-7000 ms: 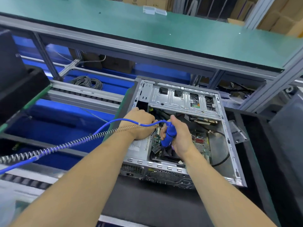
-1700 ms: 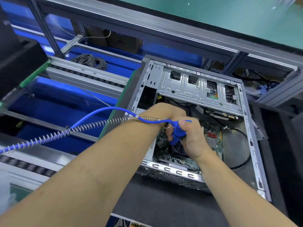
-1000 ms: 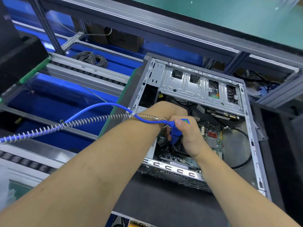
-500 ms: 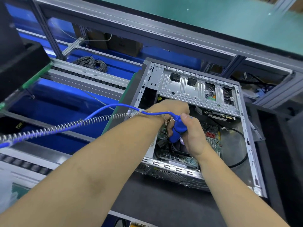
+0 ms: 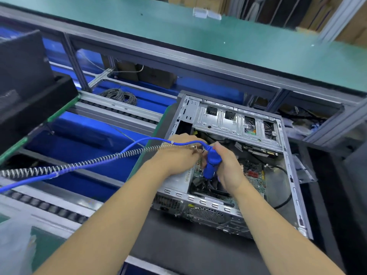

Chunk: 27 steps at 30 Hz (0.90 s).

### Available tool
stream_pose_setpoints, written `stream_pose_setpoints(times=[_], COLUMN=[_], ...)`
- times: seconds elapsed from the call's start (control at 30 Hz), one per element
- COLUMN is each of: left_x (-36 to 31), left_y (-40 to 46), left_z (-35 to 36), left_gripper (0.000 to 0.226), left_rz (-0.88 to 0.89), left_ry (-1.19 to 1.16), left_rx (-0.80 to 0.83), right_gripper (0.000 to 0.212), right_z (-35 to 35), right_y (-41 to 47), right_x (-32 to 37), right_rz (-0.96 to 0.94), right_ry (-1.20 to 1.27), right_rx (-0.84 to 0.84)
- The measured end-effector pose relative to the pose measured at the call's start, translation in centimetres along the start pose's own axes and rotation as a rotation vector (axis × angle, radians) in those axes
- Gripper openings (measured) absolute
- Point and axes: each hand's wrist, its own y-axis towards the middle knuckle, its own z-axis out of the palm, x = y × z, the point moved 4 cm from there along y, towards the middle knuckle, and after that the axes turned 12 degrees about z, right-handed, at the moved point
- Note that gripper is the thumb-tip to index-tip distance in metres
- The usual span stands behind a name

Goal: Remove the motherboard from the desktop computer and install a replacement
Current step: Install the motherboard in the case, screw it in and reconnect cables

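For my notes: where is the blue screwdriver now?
In the head view, the blue screwdriver stands mid-frame over the motherboard, gripped by the right hand.

Open desktop computer case [image 5: 294, 195] on its side on black bench mat [image 5: 188, 241].

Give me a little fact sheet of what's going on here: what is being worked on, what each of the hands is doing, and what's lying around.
Work item: open desktop computer case lying on its side on a dark mat
Inside: green motherboard, black cable
Tool: blue powered screwdriver, pointed down into the case
Right hand: grips the screwdriver
Left hand: rests by the tool's top; its fingers are hidden
Tool line: blue hose and coiled cable trailing off left
Nearby: bundle of grey wire, green bench top
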Motion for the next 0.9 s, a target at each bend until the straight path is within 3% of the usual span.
stream_pose_setpoints(times=[0.2,0.3,0.4,0.53,0.67,0.83,0.9], left_x=[0.4,0.5,0.3,0.2,-0.8,-0.3,-0.3], left_y=[-0.4,-0.2,-0.2,-0.4,-0.1,-0.3,-0.5], left_z=[1.4,1.0,0.7,0.5,0.8,0.9,0.4], left_gripper=[0.027,0.022,0.03,0.026,0.058,0.022,0.033], left_rz=[-0.022,-0.035,-0.013,-0.029,0.113,-0.062,-0.046], left_ry=[0.201,0.112,0.074,-0.028,0.008,-0.143,-0.309], left_rx=[-0.003,-0.01,-0.031,0.0,0.057,0.062,-0.015], right_gripper=[0.049,0.048,0.048,0.041,0.043,0.044,0.052], right_z=[0.9,0.7,0.6,-0.8,-1.8,-0.7,-0.2], right_y=[0.5,0.5,0.5,1.0,1.1,0.5,0.3], right_x=[0.0,0.1,0.0,-0.3,-0.8,-0.4,-0.3], right_rz=[-0.088,-0.127,-0.145,-0.073,0.007,-0.051,-0.088], right_ry=[-0.083,-0.093,-0.079,0.079,0.112,-0.058,-0.106], right_rx=[-0.005,-0.013,-0.003,-0.063,-0.068,-0.066,-0.047])
